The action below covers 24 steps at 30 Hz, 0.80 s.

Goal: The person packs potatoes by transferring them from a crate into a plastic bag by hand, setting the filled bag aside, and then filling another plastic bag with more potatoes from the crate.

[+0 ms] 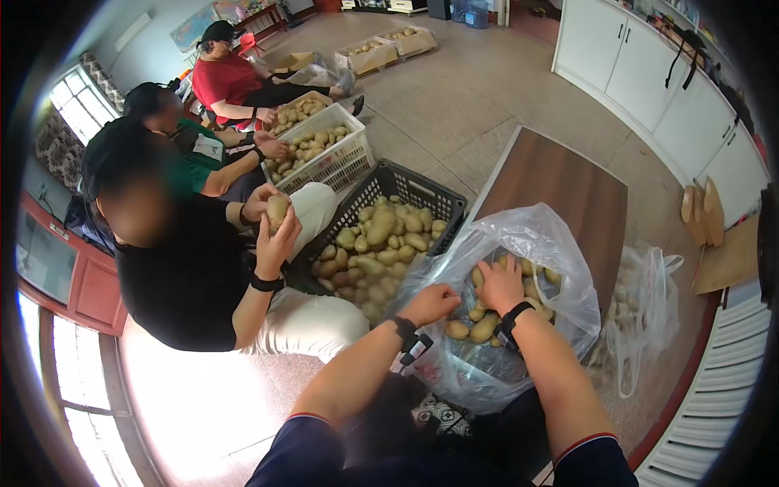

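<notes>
At one o'clock, the right hand spreads over oval tan potatoes; the left hand, loosely closed, perhaps steadies the clear plastic bag.

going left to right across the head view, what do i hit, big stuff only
red door, person in black, dark crate of potatoes, clear plastic bag with potatoes, plastic bag on the floor, white radiator
</notes>
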### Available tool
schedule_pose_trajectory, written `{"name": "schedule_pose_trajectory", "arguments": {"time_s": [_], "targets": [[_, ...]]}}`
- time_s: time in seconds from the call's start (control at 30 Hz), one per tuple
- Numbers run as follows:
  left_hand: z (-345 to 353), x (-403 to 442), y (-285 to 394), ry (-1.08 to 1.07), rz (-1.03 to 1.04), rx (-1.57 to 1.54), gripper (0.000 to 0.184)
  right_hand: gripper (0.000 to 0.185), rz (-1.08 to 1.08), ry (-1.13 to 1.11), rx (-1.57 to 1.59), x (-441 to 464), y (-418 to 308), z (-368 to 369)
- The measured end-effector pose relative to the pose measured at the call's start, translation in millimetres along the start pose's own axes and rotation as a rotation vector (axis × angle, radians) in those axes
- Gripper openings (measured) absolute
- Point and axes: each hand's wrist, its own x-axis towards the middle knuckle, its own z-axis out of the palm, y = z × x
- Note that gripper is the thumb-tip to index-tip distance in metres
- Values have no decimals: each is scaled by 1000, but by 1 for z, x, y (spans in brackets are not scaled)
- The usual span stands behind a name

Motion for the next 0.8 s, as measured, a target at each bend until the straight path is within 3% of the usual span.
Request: {"name": "schedule_pose_trajectory", "arguments": {"time_s": [0.07,0.27,0.47,0.8], "targets": [[6,8,-6,52,32,-17,30,49,-24,135,-42,-2,5,14],[10,-13,-6,100,105,185,26,32,-98,252,-135,-29,-15,18],[5,-26,22,70,1,187,33,21,-46,172,-121,-26,-28,12],[8,-23,18,65,101,199,28,37,29,100,-60,-19,-26,37]]}}
